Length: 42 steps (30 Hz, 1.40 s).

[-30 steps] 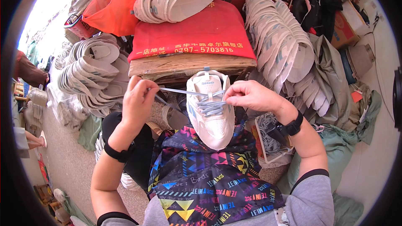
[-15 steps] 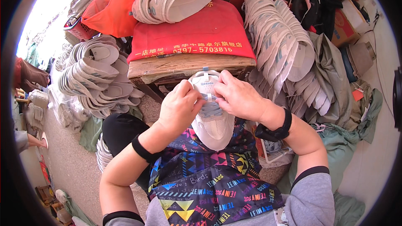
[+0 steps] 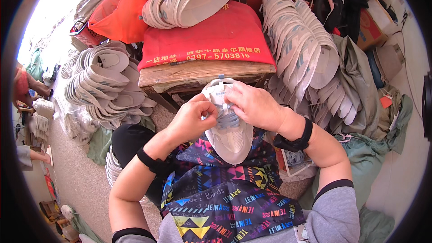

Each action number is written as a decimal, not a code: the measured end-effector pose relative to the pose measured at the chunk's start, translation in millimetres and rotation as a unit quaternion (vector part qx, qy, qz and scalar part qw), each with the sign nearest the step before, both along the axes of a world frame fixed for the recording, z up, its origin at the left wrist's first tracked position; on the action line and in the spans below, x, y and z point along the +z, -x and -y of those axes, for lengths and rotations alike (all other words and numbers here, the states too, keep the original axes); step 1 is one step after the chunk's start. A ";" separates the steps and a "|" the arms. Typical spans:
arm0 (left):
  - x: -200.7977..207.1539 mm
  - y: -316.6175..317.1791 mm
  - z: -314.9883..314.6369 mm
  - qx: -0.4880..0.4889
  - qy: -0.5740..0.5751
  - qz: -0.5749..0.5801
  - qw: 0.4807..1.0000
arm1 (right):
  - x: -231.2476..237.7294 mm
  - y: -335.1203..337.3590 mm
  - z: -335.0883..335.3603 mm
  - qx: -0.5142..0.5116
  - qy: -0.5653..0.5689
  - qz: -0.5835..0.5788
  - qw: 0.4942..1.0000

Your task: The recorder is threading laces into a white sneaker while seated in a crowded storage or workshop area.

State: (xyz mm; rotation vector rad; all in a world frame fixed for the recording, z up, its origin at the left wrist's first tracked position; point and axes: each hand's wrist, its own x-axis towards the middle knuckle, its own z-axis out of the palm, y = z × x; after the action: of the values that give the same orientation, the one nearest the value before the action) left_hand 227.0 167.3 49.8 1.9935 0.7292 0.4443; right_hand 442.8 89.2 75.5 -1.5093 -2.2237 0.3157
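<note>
1. White mesh and smooth panels make up the sneaker (image 3: pixel 229 141), which sits over the person's lap, toe toward the body and heel just beside the edge of the wooden tabletop (image 3: pixel 204 69).
2. Grey-blue laces (image 3: pixel 228 120) cross its front, below the pale tongue (image 3: pixel 219 95).
3. The left hand (image 3: pixel 191 118) is at the sneaker's left side, fingers curled and thumb close to the index finger; I cannot tell whether a lace end is pinched there.
4. The right hand (image 3: pixel 257 108) reaches over the sneaker's right side, fingers bent onto the tongue area; their tips are partly hidden, so their grasp cannot be told.
5. Black bands circle both wrists, and a dark patterned apron (image 3: pixel 234 200) spreads beneath the sneaker.
6. Red cloth (image 3: pixel 202 33) covers much of the tabletop, bearing a nested stack of shoe uppers (image 3: pixel 164 9).
7. More uppers pile up at left (image 3: pixel 96 83) and at right (image 3: pixel 292 40).
8. Near the right forearm, a white-rimmed tray (image 3: pixel 283 164) contains loose grey laces (image 3: pixel 294 156).
</note>
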 end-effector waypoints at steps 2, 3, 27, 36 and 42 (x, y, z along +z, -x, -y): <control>1.8 2.8 -6.4 -0.074 0.012 0.016 0.997 | -2.5 -0.1 -0.3 0.020 -0.026 -0.002 0.999; 1.8 2.4 -6.4 -0.074 0.012 0.016 0.997 | -5.0 -0.6 -0.9 0.020 -0.025 -0.002 0.999; -11.9 -3.8 2.7 0.129 -0.066 0.021 0.989 | 0.9 2.4 10.1 -0.139 0.097 -0.043 0.985; -1.4 -9.5 17.4 0.143 0.198 0.046 0.969 | -2.5 -10.0 -9.0 -0.069 0.314 -0.178 0.930; -12.6 -7.7 14.7 0.136 -0.002 0.042 0.990 | 5.6 -3.5 -9.4 -0.074 0.257 -0.057 0.962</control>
State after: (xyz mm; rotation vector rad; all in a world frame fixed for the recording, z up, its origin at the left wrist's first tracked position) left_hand 234.7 152.6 37.2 1.8726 0.9508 0.6866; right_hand 446.4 98.6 81.1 -1.8450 -2.0128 0.9646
